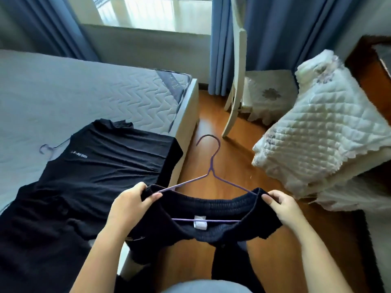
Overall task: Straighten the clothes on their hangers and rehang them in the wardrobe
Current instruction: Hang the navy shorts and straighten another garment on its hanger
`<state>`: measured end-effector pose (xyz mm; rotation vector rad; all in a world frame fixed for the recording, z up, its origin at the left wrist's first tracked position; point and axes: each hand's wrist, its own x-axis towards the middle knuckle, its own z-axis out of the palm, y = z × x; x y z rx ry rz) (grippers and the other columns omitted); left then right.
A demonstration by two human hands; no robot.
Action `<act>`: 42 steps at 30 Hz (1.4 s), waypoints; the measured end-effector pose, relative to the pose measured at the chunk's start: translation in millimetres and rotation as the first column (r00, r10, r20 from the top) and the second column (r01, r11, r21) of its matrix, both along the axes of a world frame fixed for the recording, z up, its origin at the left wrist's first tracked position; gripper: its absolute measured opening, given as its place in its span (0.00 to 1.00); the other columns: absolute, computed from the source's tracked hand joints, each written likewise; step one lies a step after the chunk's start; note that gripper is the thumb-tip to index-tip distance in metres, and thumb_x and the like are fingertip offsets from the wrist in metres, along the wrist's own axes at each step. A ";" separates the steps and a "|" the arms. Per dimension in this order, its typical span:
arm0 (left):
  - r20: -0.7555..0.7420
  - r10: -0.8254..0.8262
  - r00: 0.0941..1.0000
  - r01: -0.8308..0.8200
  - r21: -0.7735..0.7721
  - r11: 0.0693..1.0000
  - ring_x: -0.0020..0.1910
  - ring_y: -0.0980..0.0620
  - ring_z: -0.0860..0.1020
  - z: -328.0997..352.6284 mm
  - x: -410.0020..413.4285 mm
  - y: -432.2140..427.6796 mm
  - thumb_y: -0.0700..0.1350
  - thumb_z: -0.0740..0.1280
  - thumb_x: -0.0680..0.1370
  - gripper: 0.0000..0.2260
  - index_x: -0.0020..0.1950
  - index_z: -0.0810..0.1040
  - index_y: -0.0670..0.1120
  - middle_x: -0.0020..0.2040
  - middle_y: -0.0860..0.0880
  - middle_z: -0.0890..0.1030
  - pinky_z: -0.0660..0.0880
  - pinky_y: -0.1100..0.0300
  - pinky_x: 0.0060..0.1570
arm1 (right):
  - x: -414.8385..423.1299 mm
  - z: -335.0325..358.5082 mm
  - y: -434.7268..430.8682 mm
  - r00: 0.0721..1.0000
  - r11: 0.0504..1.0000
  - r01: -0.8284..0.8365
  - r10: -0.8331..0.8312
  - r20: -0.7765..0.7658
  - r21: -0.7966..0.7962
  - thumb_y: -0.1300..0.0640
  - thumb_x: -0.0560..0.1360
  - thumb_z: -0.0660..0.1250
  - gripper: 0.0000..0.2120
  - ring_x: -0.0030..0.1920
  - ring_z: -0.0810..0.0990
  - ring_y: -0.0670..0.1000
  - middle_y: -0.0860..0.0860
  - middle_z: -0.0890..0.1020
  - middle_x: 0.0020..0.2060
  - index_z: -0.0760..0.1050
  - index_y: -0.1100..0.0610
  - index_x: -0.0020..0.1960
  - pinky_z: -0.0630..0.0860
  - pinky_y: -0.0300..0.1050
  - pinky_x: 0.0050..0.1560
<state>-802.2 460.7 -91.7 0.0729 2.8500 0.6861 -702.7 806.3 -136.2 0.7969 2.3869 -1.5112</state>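
I hold a dark navy garment (207, 231) with an elastic band and a white label, stretched out over the floor. A purple wire hanger (209, 168) sits inside it, hook pointing away from me. My left hand (131, 201) pinches the band's left end together with the hanger's left arm. My right hand (281, 204) pinches the band's right end. On the bed lies a black T-shirt (110, 157) with a small white logo, on another purple hanger (47, 148) whose hook pokes out at its left. More dark clothing (42, 240) lies nearer me on the bed.
The grey quilted mattress (84, 96) fills the left. A white chair (237, 81) and white quilted bedding (317, 132) stand at the right on the wooden floor (209, 123). Blue curtains (275, 39) and a window are behind. No wardrobe is in view.
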 end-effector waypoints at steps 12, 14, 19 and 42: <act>-0.063 0.302 0.951 -0.302 0.008 0.953 0.37 0.47 0.76 25.9 -144.8 90.3 0.60 0.65 0.72 0.17 0.38 0.72 0.46 0.33 0.50 0.77 0.69 0.53 0.37 | -276.9 38.0 114.5 0.934 0.938 -0.346 0.345 -0.097 0.005 0.56 0.75 0.65 0.10 0.30 0.72 0.43 0.47 0.76 0.27 0.75 0.57 0.36 0.66 0.41 0.35; -0.024 0.361 0.932 -0.360 0.025 0.933 0.36 0.48 0.74 18.7 -166.3 91.6 0.60 0.65 0.72 0.16 0.34 0.70 0.49 0.31 0.51 0.75 0.67 0.54 0.35 | -324.7 36.2 116.3 0.896 0.901 -0.431 0.434 -0.094 0.043 0.56 0.75 0.65 0.11 0.28 0.72 0.40 0.44 0.77 0.26 0.74 0.54 0.34 0.66 0.40 0.34; 0.033 0.477 0.878 -0.478 0.079 0.875 0.37 0.49 0.76 -4.7 -249.0 92.6 0.60 0.64 0.72 0.14 0.35 0.71 0.50 0.32 0.51 0.78 0.69 0.53 0.37 | -454.5 27.3 108.6 0.806 0.805 -0.570 0.587 -0.078 0.165 0.54 0.75 0.65 0.08 0.38 0.76 0.48 0.46 0.79 0.33 0.75 0.52 0.37 0.70 0.44 0.42; 0.292 0.898 0.331 -0.941 0.180 0.288 0.47 0.52 0.76 -33.0 -473.6 112.2 0.52 0.71 0.70 0.09 0.39 0.71 0.54 0.41 0.56 0.78 0.69 0.59 0.41 | -887.8 4.3 -18.1 0.319 0.296 -0.925 0.946 0.062 0.236 0.54 0.74 0.66 0.08 0.39 0.76 0.53 0.50 0.78 0.34 0.76 0.56 0.39 0.70 0.47 0.42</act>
